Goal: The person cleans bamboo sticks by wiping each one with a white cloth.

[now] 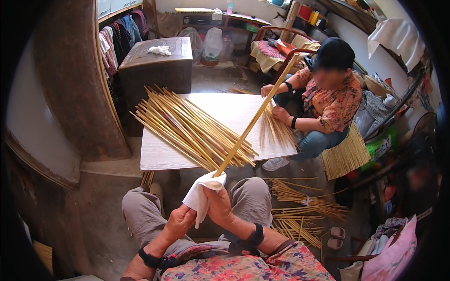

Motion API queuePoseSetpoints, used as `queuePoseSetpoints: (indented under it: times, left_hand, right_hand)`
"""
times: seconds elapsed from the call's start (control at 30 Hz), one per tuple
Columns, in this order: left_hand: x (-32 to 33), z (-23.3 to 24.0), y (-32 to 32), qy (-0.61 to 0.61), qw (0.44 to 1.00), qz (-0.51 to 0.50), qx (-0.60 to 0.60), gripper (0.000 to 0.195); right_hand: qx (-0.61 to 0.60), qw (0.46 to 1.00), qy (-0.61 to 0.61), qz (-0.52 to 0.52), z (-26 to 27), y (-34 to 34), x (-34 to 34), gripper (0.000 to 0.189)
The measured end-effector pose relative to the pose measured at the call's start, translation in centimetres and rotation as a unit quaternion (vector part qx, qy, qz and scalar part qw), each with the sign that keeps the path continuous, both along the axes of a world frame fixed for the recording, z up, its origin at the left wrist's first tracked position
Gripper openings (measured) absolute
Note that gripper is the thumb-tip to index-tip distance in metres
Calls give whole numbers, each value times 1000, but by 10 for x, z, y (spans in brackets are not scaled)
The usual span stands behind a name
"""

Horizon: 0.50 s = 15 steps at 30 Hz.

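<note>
A white cloth (205, 189) is bunched between my two hands above my lap. My left hand (180, 223) pinches its lower left part. Around the bottom end of a long, straw-coloured plant stalk (255, 117), my right hand (218, 206) holds the cloth's right side. Whether the stalk is one piece or several cannot be told. It slants up to the right, past the table edge. A loose pile of similar stalks (190, 126) lies across the pale wooden table (165, 158) in front of me.
At the table's right, a seated co-worker (327, 95) handles feathery plant heads (274, 128). Tied and loose stalk bundles (299, 200) lie on the floor to my right, near slippers (335, 237). A wooden chest (158, 66) stands beyond the table's left side.
</note>
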<state>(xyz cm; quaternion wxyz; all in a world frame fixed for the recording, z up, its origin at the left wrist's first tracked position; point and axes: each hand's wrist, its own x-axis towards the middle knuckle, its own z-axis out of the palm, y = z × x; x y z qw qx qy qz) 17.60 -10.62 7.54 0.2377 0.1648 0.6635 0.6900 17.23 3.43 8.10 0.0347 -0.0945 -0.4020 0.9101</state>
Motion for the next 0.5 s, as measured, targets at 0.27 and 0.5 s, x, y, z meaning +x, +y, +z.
queuePoseSetpoints:
  times: [0.27,0.5]
  left_hand:
    - [10,-5,-45,32,996,-7,-85,13]
    - [34,-2,-111,198,957,38,-209,10]
  right_hand:
    - [91,982,32,-160,60,49,-40,24]
    - [42,965,124,-228,81,177,-72,24]
